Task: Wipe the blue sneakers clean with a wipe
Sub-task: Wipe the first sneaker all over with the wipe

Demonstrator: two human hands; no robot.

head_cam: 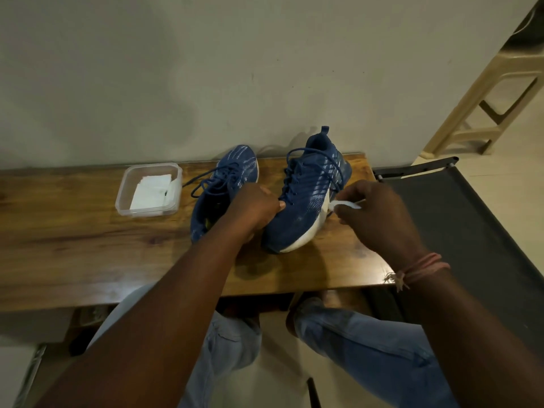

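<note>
Wiping under way on 1 of 2 blue knit sneakers (306,201).
Left hand (256,207) grips its upper; right hand (379,216) pinches thin white wipe (344,205) at white sole; other sneaker (223,189) seemingly remains.

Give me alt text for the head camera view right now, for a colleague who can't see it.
A person's left hand grips the right blue sneaker on a wooden table while the right hand pinches a white wipe against its white sole edge. The other blue sneaker lies alongside, left of it, beside a clear plastic container holding more wipes.

glossy wood table (88,245), knit-cloth sneakers (297,219), clear plastic tub (123,198)
</note>
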